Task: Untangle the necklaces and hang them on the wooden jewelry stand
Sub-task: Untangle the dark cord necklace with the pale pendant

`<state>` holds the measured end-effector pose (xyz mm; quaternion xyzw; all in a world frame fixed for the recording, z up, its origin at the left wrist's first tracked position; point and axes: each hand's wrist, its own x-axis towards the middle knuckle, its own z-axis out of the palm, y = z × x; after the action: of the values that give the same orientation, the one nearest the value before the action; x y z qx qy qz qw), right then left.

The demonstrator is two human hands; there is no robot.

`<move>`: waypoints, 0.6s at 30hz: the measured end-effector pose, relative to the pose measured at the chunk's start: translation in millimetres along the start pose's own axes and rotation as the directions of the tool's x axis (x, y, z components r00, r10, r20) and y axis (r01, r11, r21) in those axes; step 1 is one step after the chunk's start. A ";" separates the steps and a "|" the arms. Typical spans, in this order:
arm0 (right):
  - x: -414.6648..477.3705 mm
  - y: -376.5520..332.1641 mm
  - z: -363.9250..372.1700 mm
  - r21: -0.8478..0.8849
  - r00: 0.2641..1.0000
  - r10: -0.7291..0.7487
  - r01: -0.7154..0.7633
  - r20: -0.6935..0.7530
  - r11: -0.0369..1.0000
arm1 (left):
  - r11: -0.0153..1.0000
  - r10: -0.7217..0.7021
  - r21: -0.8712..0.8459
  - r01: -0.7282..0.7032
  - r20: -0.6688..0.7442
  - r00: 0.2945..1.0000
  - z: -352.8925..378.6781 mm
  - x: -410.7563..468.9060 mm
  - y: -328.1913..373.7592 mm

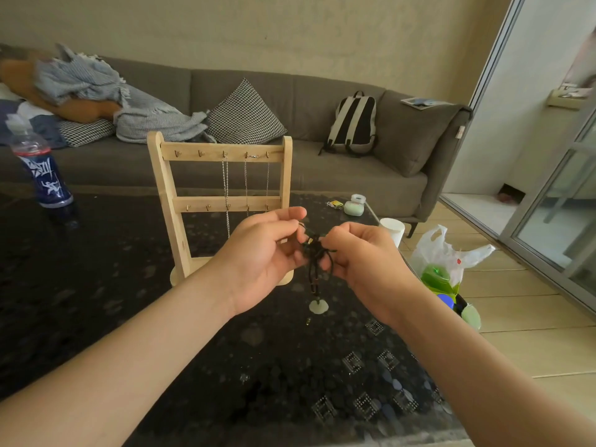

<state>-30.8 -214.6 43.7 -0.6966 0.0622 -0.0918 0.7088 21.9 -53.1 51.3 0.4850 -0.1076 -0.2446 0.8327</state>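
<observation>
- Left hand [258, 253] and right hand [358, 253] are up close together over the dark patterned glass worktop [96, 285], palms turned toward each other.
- Fingers [287, 217] of both hands are curled and pinch the black knotted cord necklace [314, 250] from either side. The tangle sits right between the two sets of fingertips.
- The cord drops below the fingers, with a pale green round pendant [318, 306] at its lower end. Can't tell whether it touches the worktop.
- Light wooden jewelry stand [164, 195] stands upright directly behind the fingers. It has two hook rails, and the left hand covers its lower right part.
- Thin silver chains [225, 179] hang from top-rail hooks, above and behind the left fingers. Their lower ends are hidden by the hand.
- Far left of the fingers: clear plastic bottle with blue label [42, 169], upright on the worktop.
- Beyond the right fingers: small pale green round container [354, 207] near the far worktop edge.
- White paper cup [392, 229] sits just behind the right hand.
- Right of the right fingers, on the floor: white plastic bag [445, 253] with green contents.
- Well behind everything: grey fabric sofa [322, 101] carrying a black-and-white backpack [354, 124].
</observation>
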 end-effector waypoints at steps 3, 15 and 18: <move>-0.7 0.1 -4.0 0.030 0.999 -0.009 0.010 -0.034 0.999 | 0.943 0.143 0.313 -0.112 -0.077 0.987 -3.9 -0.7 -5.3; -3.1 0.1 -6.4 0.003 0.989 -0.076 0.077 -0.130 0.997 | 0.478 0.478 0.797 -0.368 0.116 0.871 -10.5 -6.5 -7.6; -1.2 2.2 -7.9 -0.017 0.986 -0.087 0.086 -0.142 0.996 | 0.423 0.482 0.829 -0.366 0.136 0.865 -10.4 -4.9 -10.1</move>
<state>-33.5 -222.0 41.3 -0.6940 0.0830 -0.1719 0.6943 18.9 -46.9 37.6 0.7907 -0.2779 0.0848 0.5389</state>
